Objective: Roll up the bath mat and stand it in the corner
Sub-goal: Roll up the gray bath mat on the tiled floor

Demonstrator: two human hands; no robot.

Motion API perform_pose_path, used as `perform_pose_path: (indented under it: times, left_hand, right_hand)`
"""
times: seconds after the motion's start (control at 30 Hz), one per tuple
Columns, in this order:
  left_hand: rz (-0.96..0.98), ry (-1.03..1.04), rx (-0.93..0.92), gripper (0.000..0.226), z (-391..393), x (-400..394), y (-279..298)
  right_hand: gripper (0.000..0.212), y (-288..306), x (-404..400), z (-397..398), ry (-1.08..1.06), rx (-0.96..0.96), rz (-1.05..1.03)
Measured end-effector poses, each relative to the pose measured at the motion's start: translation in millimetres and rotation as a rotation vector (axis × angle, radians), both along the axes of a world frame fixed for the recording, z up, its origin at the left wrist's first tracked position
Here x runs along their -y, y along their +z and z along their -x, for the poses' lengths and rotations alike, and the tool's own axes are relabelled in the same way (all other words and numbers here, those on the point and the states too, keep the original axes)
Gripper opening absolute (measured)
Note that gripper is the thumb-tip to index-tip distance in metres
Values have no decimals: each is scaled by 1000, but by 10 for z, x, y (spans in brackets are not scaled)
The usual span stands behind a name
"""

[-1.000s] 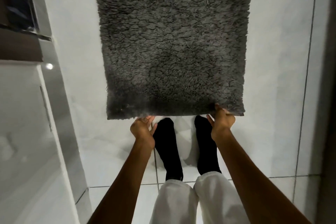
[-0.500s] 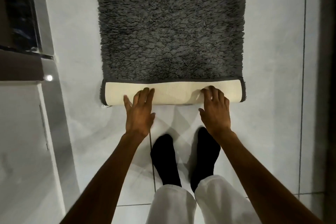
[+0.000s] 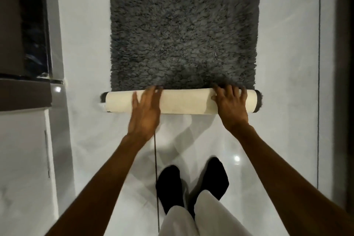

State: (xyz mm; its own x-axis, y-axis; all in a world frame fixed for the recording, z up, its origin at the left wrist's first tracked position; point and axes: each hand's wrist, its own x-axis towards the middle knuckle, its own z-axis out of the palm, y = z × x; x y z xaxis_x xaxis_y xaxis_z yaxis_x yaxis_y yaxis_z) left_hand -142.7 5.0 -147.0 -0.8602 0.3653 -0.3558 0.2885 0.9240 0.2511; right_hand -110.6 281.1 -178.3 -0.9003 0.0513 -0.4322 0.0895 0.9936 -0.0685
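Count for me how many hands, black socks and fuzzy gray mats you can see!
Hands: 2, the left hand and the right hand, both flat on the rolled part.
Black socks: 2, left sock and right sock.
Gray bath mat: 1, partly rolled.
Total: 5

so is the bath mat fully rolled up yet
No, partly rolled. The bath mat has a cream-backed roll at its near edge; most grey pile lies flat on the floor.
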Motion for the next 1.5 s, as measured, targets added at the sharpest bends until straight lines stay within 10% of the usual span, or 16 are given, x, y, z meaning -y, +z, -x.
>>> perform_pose_path:
  times: [0.37,0.73,1.17,1.5]
  left_hand:
    - [164,-274,55,97,653,-479,-314]
    - [2,-197,-48,83,1593,-615,-203]
    - [102,-332,-105,110,2871,-672,-165]
    - [12,-110,-136,87,4025,-830,-134]
  right_hand:
    - [35,85,219,56,131,-311,129]
    - [91,-104,181,1285,121,-110,30]
    - [40,183,342,2198,138,-373,20]
    - [94,139,22,3324,191,-190,-25]
